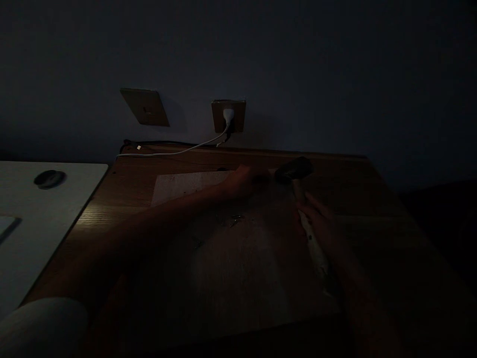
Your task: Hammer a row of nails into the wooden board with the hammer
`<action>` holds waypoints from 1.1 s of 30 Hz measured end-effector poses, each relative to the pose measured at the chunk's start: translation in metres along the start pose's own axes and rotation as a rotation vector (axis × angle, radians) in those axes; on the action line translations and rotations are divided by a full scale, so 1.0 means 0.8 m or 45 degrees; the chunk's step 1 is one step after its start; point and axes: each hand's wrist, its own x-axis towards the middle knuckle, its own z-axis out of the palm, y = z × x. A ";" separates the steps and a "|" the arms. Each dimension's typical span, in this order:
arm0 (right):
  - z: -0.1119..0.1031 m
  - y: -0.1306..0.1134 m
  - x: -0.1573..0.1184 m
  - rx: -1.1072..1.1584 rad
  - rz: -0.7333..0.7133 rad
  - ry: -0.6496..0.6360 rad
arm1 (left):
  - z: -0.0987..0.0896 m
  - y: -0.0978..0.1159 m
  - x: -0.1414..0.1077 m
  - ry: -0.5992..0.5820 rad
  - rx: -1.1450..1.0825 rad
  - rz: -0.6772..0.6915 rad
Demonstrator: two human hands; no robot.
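Observation:
In dim light, my right hand [316, 219] is wrapped round the pale handle of a hammer [306, 226]. Its dark, thick head is raised toward the far right part of a flat board [238, 268]. Near the board's far edge, my left hand [244, 183] has its fingers drawn together, left of the hammer head. Whatever may be between those fingers is lost in shadow. Several small metal pieces, seemingly nails [235, 219], lie on the board in front of my left hand, with more small metal bits [197, 242] nearer to me on the left.
The board lies on a wooden table [372, 199] against a wall. A white cable [179, 150] runs along the table's back to a wall socket [228, 117], beside another wall plate [146, 107]. On the left, a white surface [55, 223] carries a dark round object [49, 179].

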 end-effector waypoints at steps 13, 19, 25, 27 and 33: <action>0.021 0.002 -0.019 0.251 0.086 0.115 | -0.002 0.008 -0.004 -0.112 0.010 -0.010; 0.023 0.007 -0.023 0.179 0.086 0.136 | -0.003 0.013 -0.006 -0.101 0.127 -0.013; 0.027 0.007 -0.027 0.092 0.061 0.161 | -0.002 0.017 -0.009 -0.076 0.077 -0.080; 0.028 0.006 -0.028 0.097 0.037 0.153 | -0.002 0.018 -0.010 -0.087 0.081 -0.058; 0.029 0.004 -0.029 0.103 0.048 0.167 | -0.001 0.015 -0.010 -0.080 0.079 -0.043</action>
